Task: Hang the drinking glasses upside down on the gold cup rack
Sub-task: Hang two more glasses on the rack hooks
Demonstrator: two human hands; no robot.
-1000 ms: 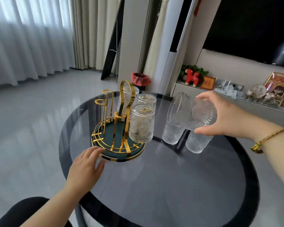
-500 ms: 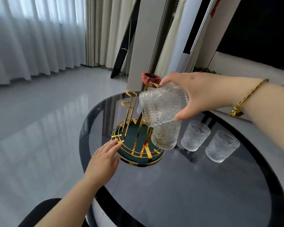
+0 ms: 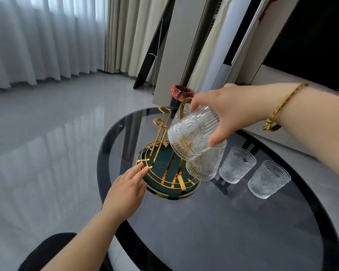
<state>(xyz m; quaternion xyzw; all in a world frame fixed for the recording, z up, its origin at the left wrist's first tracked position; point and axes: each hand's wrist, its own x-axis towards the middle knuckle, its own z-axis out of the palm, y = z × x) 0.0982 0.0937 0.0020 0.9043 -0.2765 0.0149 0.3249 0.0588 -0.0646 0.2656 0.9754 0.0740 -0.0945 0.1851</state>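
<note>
- The right hand point(image 3: 231, 112) grasps a drinking glass point(image 3: 192, 133) around its base end, thumb below and fingers over the top, tilted mouth-down toward the gold cup rack point(image 3: 164, 153); I judge it is being lined up over one of the free upright prongs point(image 3: 160, 122).
- The left hand point(image 3: 125, 190) lies flat and released on the desk point(image 3: 223, 222), fingertips touching the rack's rim, probably to keep it from sliding as the glass goes on.
- One hung glass point(image 3: 205, 165) is already upside down on the rack, just below the held one; another seems to sit behind it, mostly hidden.
- Two upright glasses point(image 3: 237, 165) point(image 3: 268, 180) wait on the desk, right of the rack and apart from it.
- The glasses are clear, ribbed and embossed with beaded circles; the rack is shiny gold wire over a round dark green base; the desk is round, dark, glossy glass.
</note>
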